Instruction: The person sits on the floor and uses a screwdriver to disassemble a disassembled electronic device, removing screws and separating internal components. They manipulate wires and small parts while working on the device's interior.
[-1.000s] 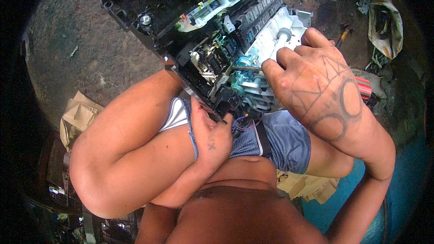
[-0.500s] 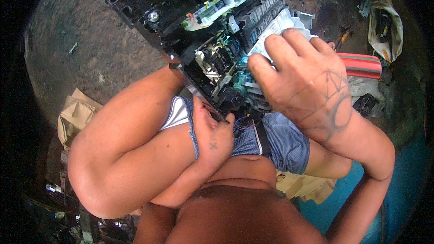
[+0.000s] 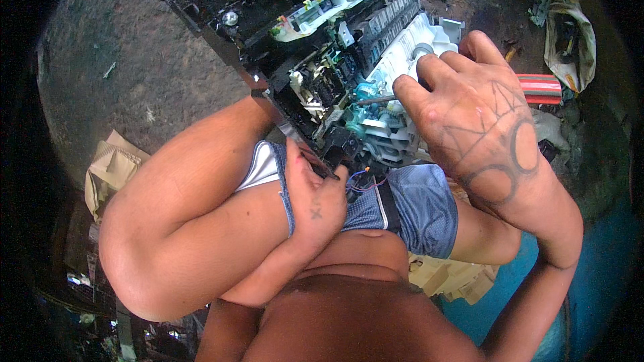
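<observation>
Right hand (image 3: 479, 127) has slid right, uncovering the screwdriver (image 3: 376, 100) it grips, shaft pointing left into the gutted printer (image 3: 315, 60) running centre to upper right; left hand (image 3: 315, 198) clamps its near corner.

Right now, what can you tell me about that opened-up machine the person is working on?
The dismantled machine looks like a printer with its cover off: black plastic frame, white ribbed parts, teal gears, loose wires. It lies tilted on the dirt ground, propped against the person's knee. The left hand grips its near corner; the right hand pokes a thin metal tool into the gears.
</observation>
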Demonstrator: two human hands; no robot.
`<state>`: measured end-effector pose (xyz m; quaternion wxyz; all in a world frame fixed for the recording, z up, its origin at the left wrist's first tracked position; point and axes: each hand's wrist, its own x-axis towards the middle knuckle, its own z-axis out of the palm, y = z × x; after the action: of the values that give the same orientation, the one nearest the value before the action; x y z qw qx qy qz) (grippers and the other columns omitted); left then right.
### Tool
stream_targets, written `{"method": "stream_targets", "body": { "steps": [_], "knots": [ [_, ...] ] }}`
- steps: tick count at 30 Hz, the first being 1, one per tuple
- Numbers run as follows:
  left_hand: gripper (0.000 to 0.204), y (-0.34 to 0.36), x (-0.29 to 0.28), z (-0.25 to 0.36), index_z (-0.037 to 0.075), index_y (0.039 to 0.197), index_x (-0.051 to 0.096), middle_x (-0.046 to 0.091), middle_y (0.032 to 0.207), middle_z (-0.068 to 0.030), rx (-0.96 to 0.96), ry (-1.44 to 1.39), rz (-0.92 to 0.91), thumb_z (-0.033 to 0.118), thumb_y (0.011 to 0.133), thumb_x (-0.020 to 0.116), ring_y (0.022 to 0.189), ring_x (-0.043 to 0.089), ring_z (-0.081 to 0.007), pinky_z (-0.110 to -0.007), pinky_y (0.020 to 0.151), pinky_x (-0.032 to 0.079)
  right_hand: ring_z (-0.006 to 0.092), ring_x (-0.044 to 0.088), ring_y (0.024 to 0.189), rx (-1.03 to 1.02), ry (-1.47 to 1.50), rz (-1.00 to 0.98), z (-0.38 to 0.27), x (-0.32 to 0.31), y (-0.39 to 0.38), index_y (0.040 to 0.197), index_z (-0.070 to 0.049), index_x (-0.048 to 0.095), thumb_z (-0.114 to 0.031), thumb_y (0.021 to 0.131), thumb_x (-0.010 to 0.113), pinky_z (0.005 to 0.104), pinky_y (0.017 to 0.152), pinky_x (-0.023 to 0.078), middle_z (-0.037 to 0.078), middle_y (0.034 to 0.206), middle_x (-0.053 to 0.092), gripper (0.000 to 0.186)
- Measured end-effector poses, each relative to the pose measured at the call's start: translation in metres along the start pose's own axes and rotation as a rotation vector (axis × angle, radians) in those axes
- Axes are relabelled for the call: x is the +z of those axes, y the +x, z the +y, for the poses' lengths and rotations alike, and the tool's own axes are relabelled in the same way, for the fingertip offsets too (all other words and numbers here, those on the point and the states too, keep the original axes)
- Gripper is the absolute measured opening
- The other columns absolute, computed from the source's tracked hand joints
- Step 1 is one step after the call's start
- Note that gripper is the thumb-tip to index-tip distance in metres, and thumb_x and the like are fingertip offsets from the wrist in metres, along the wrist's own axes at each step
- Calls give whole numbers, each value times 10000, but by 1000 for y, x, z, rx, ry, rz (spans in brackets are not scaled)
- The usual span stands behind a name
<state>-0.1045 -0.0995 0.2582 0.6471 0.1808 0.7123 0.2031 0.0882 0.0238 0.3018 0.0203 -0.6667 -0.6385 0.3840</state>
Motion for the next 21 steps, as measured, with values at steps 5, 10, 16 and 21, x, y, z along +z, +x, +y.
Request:
{"method": "stream_targets", "body": {
  "steps": [5,10,16,21],
  "knots": [
    [763,4,-3,-10,19,1422,344,514,1325,-111,65,-110,-31,-223,723,531,1247,503,-221,-353,1099,363,159,623,993,38,33,22,-3,2,1,1114,-6,655,-133,898,641,294,874,485,87,1088,667,251],
    [753,5,-1,-6,22,1413,352,517,1318,-109,51,-103,-5,-228,725,527,1240,508,-218,-351,1094,370,158,625,997,59,68,31,-8,3,2,1121,-5,655,-132,903,642,291,876,485,87,1093,669,252],
    [749,6,-3,-10,25,1409,355,517,1318,-109,28,-76,7,-230,727,528,1239,508,-219,-351,1095,371,155,626,1002,88,109,42,-9,6,2,1129,-5,655,-131,910,643,287,877,485,88,1100,671,253],
    [746,3,2,0,28,1406,358,513,1325,-111,23,-132,-29,-233,729,531,1247,503,-223,-355,1099,370,154,628,1006,109,147,53,-20,12,5,1136,-4,655,-130,916,644,284,879,486,88,1106,673,254]
  ]
}}
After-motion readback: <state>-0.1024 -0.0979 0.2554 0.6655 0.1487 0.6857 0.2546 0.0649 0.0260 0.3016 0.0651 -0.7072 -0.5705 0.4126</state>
